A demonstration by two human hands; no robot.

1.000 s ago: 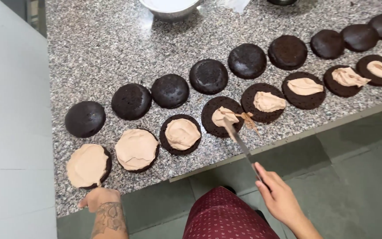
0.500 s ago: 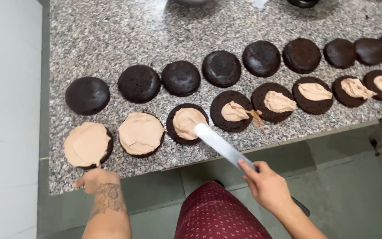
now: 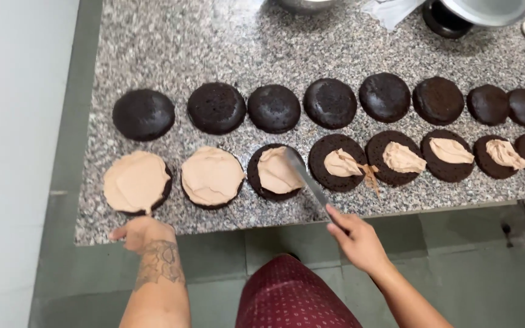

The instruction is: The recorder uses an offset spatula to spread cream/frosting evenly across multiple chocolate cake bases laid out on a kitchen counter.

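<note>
Two rows of round dark chocolate cake layers lie on a speckled granite counter [image 3: 214, 48]. My right hand [image 3: 360, 240] grips a long metal spatula [image 3: 306, 179], whose blade lies on the third front-row cake [image 3: 274, 172], half covered in tan cream. The two cakes to its left [image 3: 212, 177] [image 3: 136, 181] are fully coated in tan cream. My left hand [image 3: 141, 232], with a tattooed wrist, rests on the counter's front edge just below the leftmost coated cake.
Front-row cakes to the right [image 3: 341, 162] [image 3: 400, 157] each carry a dollop of cream. The back row [image 3: 273, 108] is bare. A metal bowl [image 3: 305, 5], a dark lid [image 3: 445, 18] and a pan [image 3: 487, 9] stand at the counter's far edge. Green floor lies below.
My right hand has moved the spatula left from the fourth cake onto the third cake. The view has shifted right slightly. My left hand stays at the counter edge.
</note>
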